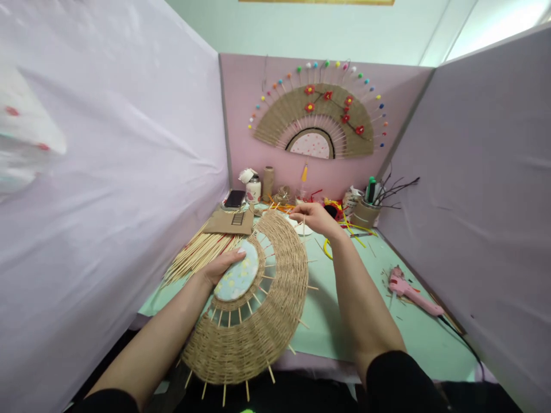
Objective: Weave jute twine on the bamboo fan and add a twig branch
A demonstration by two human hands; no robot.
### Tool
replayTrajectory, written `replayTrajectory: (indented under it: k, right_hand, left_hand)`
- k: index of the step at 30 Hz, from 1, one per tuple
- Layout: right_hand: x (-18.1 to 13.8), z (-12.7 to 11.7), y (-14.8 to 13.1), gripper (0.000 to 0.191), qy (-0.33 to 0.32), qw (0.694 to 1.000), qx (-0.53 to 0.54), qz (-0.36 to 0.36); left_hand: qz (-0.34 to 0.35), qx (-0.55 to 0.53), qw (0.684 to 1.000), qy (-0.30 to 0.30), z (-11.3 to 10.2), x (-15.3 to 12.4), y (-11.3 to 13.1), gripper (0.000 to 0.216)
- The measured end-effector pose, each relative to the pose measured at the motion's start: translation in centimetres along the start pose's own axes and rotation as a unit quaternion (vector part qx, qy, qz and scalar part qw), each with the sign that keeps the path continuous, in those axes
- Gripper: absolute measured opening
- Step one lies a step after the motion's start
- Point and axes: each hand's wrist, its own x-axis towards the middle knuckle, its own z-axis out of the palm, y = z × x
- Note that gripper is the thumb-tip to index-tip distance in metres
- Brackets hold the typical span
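- Woven fan (258,310): half-round piece of tan rope wound over thin wooden spokes, lying on the near edge of the tabletop (340,321) and overhanging it toward the person; spoke ends stick out past the outer rim
- Fan centre: pale blue oval panel (237,278) with small yellow marks, ringed by bare spokes
- Left hand (221,267): resting on the left edge of the oval panel, thumb lying across its top, the other fingers tucked under it; the grip is closed on the woven fan at its centre
- Right hand (316,218): at the far end of the woven fan, fingertips pinched on a thin stick (303,225) that stands about upright (whether it is one of the fan's own spokes I cannot tell)
- Bundle of sticks (196,255): loose pale skewers spread out flat, left of the fan, partly under it
- Cardboard piece (230,222): brown, lying over the far end of the bundle
- Glue gun (411,291): pink, lying well to the right of the fan, black cord trailing toward the near edge
- Back of tabletop: phone (235,198), small jar (253,188), cup of tools (365,209) with dark twigs
- Back wall: finished fan (314,123) pinned up, red flowers on it, coloured beads on the spoke tips
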Motion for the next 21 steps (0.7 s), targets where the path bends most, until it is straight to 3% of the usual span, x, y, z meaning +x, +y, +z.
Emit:
replayTrajectory:
  k: [4,11,16,21]
  right_hand:
    - [2.0,-0.7,-0.3,0.023,-0.059,0.998,-0.010,0.020]
    - [0.3,-2.4,2.8,0.028,-0.179,0.964,0.197,0.028]
    - [-0.3,-3.1,5.1,0.027,-0.163,0.948,0.273,0.028]
    - [0.2,-2.8,3.6,0.023,-0.135,0.975,0.174,0.014]
  left_hand:
    - [0.009,-0.030,0.999,-0.010,-0.8,0.5,-0.3,0.023]
    - [-0.022,-0.043,0.999,-0.015,-2.6,1.0,-0.7,0.031]
    - [-0.018,-0.043,0.998,-0.034,-3.1,1.3,-1.0,0.039]
    - [-0.016,-0.031,0.999,-0.027,-2.8,1.4,-1.2,0.031]
